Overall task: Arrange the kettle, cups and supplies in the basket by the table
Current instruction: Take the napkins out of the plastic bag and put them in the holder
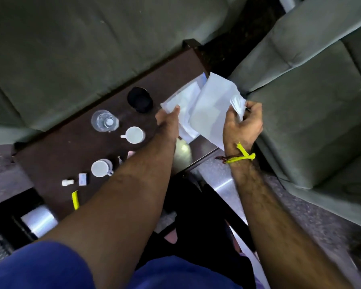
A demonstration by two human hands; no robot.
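Two hands are engaged on white paper sheets [206, 105] at the far end of the dark tabletop [56, 155]. My left hand [168, 119] reaches over the near edge of the lower sheet; its fingers are hidden from me, so I cannot tell whether they grip or merely press. My right hand [243, 124], with a yellow thread [243, 155] at the wrist, has its fingers curled round a bunched corner of the upper sheet, lifting it off the surface.

Task items on the tabletop: a black round object [139, 99], probably the kettle or its base, just beside the paper; a clear water bottle [104, 120] standing upright; two white cups, one [134, 134] near my left forearm, the other [101, 167] closer to me. Small supplies lie well apart from the paper: a white capped item [67, 182], a small white packet [83, 179], a yellow sachet [75, 199]. No basket is identifiable in view.

Risks, in my judgement: my left forearm passes close over the nearer cup and beside the farther one, so drawing the arm back carelessly could tip either. The lifted sheet, pulled from one corner, may crease or tear. The bottle could topple if the paper sweeps sideways.
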